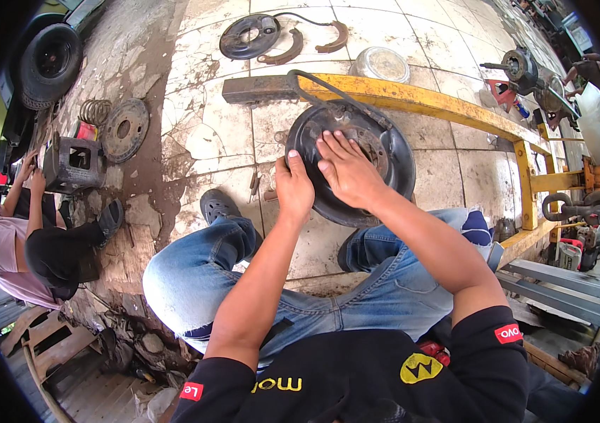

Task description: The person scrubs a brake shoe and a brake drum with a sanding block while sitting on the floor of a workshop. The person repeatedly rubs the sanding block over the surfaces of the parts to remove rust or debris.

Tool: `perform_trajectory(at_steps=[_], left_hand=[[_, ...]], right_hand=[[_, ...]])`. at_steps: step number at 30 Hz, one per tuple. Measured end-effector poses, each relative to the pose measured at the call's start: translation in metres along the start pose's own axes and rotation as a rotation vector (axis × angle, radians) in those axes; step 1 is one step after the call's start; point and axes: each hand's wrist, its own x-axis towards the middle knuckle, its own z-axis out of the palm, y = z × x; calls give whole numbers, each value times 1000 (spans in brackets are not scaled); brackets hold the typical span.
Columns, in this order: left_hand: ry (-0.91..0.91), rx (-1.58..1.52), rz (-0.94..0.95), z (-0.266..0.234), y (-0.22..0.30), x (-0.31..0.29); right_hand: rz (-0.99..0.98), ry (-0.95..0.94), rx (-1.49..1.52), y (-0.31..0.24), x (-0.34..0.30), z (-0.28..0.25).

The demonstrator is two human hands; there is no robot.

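Note:
A black brake backing plate (401,169) with a rusty middle lies between my knees, tilted a little. A thick black cable (339,89) runs from its upper part. My left hand (294,189) grips the plate's left rim, thumb on top, with its other fingers mostly hidden. Flat across the plate's face lies my right hand (348,169), fingers stretched toward the far side and nothing in them. Farther off on the tiles sit a second black backing plate (233,44) with a cable and two curved brake shoes (286,51).
A yellow steel crane frame (413,95) crosses beyond the plate and turns down on the right. A pale round metal piece (382,65) rests behind it. At left, a person (11,236) sits with hands on a dark metal block (73,168), near a rusty disc (126,130) and tires (51,62).

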Motion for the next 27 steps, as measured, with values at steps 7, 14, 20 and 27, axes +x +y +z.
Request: perform_trajectory(at_steps=[7, 14, 20, 27], left_hand=[[-19, 4, 21, 1, 0, 1], [-9, -37, -34, 3, 4, -1], [14, -28, -8, -1, -4, 5], [13, -49, 16, 1, -7, 7]], right_hand=[[77, 22, -40, 15, 7, -4], [204, 38, -124, 35, 11, -12], [-16, 21, 20, 9, 9, -13], [-75, 103, -73, -9, 0, -7]])
